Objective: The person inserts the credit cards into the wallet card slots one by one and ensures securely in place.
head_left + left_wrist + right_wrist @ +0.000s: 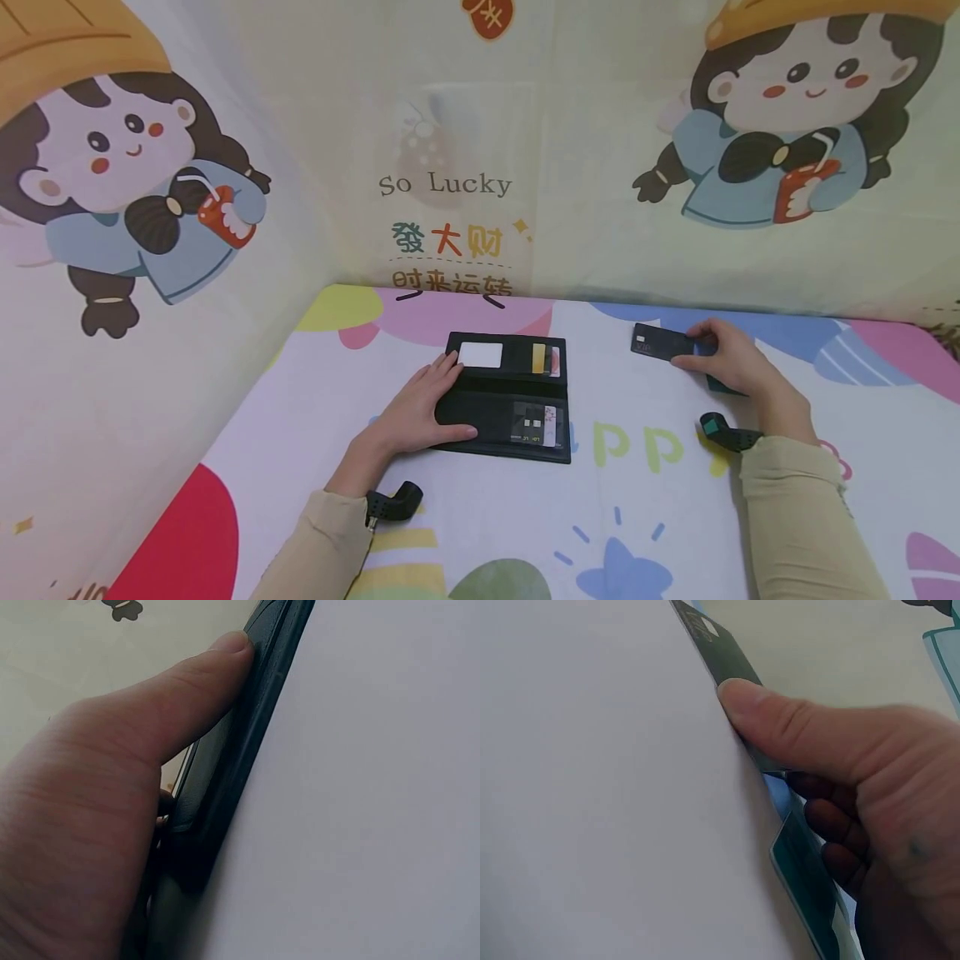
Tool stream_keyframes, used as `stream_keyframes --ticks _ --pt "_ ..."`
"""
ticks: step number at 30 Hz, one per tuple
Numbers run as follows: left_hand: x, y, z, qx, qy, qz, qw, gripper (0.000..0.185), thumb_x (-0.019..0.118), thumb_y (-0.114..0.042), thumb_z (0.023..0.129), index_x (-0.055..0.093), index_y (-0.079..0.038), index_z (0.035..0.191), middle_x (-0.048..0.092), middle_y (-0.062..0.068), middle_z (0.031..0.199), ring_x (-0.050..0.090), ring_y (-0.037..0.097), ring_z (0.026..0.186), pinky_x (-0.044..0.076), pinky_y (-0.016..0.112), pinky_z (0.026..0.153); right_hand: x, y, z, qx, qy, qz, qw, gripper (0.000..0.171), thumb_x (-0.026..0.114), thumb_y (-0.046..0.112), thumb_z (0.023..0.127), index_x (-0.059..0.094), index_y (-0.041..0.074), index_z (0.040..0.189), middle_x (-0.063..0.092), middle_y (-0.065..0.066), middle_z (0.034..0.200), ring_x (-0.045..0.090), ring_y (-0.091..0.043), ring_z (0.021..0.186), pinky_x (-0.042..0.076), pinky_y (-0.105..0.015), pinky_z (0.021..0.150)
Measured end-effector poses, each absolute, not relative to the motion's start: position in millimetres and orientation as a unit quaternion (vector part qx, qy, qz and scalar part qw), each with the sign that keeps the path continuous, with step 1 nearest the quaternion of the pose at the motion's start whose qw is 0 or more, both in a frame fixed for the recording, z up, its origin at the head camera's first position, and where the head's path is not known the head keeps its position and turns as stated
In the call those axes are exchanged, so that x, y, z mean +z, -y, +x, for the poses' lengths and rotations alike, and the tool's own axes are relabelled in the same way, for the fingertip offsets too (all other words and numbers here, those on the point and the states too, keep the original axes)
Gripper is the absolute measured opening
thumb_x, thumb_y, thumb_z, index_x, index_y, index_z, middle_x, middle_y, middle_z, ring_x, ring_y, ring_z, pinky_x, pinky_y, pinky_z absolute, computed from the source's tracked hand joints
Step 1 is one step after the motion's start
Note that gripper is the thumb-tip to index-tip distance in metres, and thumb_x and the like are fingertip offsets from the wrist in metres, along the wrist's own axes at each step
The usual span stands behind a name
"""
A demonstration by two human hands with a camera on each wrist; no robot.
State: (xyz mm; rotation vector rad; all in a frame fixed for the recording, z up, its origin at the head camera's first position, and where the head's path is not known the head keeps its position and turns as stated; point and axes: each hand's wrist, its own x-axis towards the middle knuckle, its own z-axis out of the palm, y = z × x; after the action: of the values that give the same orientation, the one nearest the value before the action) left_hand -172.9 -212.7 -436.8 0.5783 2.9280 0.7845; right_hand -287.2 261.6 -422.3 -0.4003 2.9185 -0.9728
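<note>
A long black wallet (510, 400) lies unfolded on the table, with a white card (480, 355) and a yellow card (537, 358) in its upper slots. My left hand (423, 408) rests flat on the wallet's left end, thumb along its near edge (255, 735). To the right, my right hand (720, 358) pinches a dark card (660, 343) between thumb and fingers, just above the cloth. In the right wrist view the thumb (780, 720) presses on that dark card (727, 660), and a teal card (802, 877) lies under the fingers.
A colourful printed cloth (622, 508) covers the table. Cartoon-printed fabric walls (450, 167) stand close behind and at the left. The teal card's edge (723, 387) shows under my right palm.
</note>
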Motion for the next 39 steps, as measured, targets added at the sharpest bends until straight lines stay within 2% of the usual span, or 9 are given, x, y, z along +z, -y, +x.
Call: stream_keyframes --ticks 7,13,21,28,31,35,37,39 --pt "-437 212 -173 0.25 -0.95 0.186 0.029 0.106 0.072 -0.063 0.08 0.029 -0.008 0.16 0.014 0.005 0.168 0.009 0.023 0.154 0.009 0.048 0.123 -424 -262 -286 -0.335 -0.932 -0.142 0.012 0.069 0.08 0.025 0.089 0.045 -0.01 0.137 0.049 -0.033 0.125 0.048 -0.047 0.112 0.04 -0.061 0.093" --pt "-436 212 -172 0.248 -0.952 0.179 0.031 0.106 0.072 -0.064 0.08 0.03 -0.009 0.16 0.014 0.004 0.168 0.009 0.023 0.154 0.009 0.048 0.123 -421 -261 -285 -0.328 -0.932 -0.151 0.011 0.065 0.079 0.026 0.09 0.047 -0.006 0.137 0.051 -0.032 0.122 0.05 -0.045 0.108 0.042 -0.06 0.091" --pt "-436 212 -172 0.249 -0.951 0.179 0.034 0.106 0.071 -0.064 0.08 0.029 -0.008 0.16 0.014 0.004 0.168 0.009 0.023 0.154 0.008 0.047 0.123 -419 -261 -285 -0.347 -0.925 -0.15 0.026 0.067 0.079 0.025 0.09 0.046 -0.009 0.138 0.054 -0.031 0.121 0.053 -0.042 0.105 0.044 -0.053 0.087" --pt "-436 213 -172 0.25 -0.951 0.179 0.032 0.106 0.072 -0.064 0.08 0.029 -0.008 0.159 0.014 0.005 0.168 0.009 0.023 0.154 0.008 0.046 0.123 -415 -258 -284 -0.371 -0.917 -0.14 0.038 0.072 0.08 0.025 0.088 0.045 -0.009 0.142 0.054 -0.031 0.127 0.052 -0.041 0.111 0.042 -0.051 0.091" --pt "-437 212 -173 0.251 -0.95 0.181 0.032 0.106 0.072 -0.064 0.08 0.03 -0.007 0.159 0.014 0.005 0.168 0.009 0.023 0.154 0.008 0.046 0.123 -414 -258 -283 -0.377 -0.915 -0.143 0.034 0.073 0.081 0.023 0.088 0.044 -0.009 0.142 0.054 -0.03 0.127 0.053 -0.041 0.11 0.044 -0.042 0.089" --pt "-437 212 -173 0.253 -0.949 0.183 0.032 0.106 0.072 -0.063 0.08 0.03 -0.007 0.159 0.014 0.005 0.168 0.009 0.023 0.154 0.008 0.046 0.123 -413 -257 -283 -0.392 -0.907 -0.149 0.035 0.071 0.081 0.019 0.088 0.044 -0.008 0.143 0.057 -0.029 0.126 0.056 -0.035 0.108 0.045 -0.021 0.081" --pt "-437 212 -173 0.253 -0.949 0.183 0.032 0.106 0.072 -0.064 0.08 0.03 -0.007 0.159 0.014 0.004 0.168 0.009 0.023 0.154 0.008 0.046 0.123 -411 -257 -282 -0.403 -0.902 -0.152 0.037 0.07 0.08 0.016 0.089 0.044 -0.007 0.144 0.058 -0.029 0.126 0.057 -0.03 0.106 0.046 -0.014 0.076" --pt "-437 212 -173 0.253 -0.95 0.182 0.033 0.106 0.072 -0.064 0.08 0.03 -0.007 0.159 0.014 0.005 0.168 0.009 0.023 0.154 0.008 0.047 0.123 -409 -256 -281 -0.415 -0.896 -0.154 0.039 0.069 0.08 0.015 0.089 0.044 -0.007 0.144 0.059 -0.028 0.125 0.057 -0.022 0.102 0.047 -0.012 0.074"
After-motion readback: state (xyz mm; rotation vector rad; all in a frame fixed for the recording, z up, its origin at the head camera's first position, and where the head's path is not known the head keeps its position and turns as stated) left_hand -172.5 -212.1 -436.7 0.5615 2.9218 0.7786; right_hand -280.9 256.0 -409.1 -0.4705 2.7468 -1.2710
